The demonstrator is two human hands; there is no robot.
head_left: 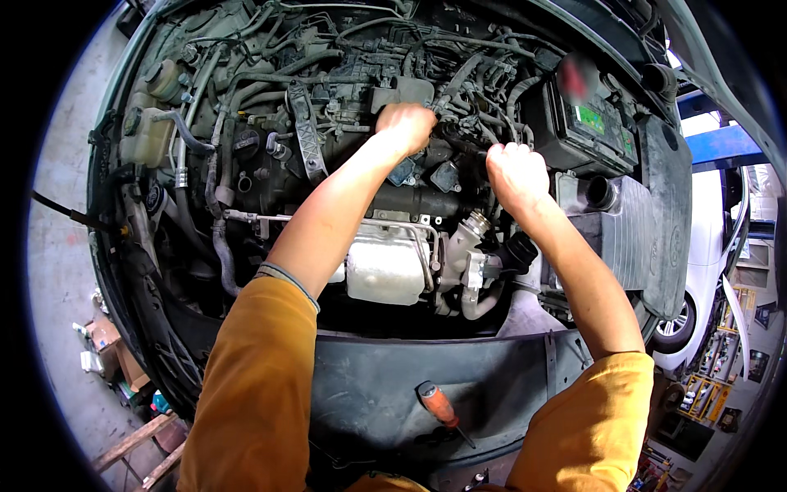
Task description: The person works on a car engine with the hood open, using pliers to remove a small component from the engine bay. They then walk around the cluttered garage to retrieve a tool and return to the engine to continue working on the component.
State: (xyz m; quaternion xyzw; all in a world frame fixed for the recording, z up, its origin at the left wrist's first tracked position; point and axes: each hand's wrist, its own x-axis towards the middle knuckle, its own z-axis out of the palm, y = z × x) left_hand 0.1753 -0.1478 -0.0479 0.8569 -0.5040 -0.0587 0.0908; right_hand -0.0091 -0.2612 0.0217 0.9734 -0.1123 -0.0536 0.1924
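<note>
Ok so my cam is the left one of a head-worn pair, a wide fisheye looking down and away from me over the engine (pixel 385 271). It's close in, so my left hand (pixel 406 129) and right hand (pixel 518 176) both land in the far half, and the orange sleeves (pixel 254 385) come in from the near edge. The dark front panel (pixel 361 377) is near and roughly centered. It's wide enough to catch floor (pixel 61 271) on the left and a white car (pixel 709 246) on the right, with straight edges bowing toward the black rim.
</note>
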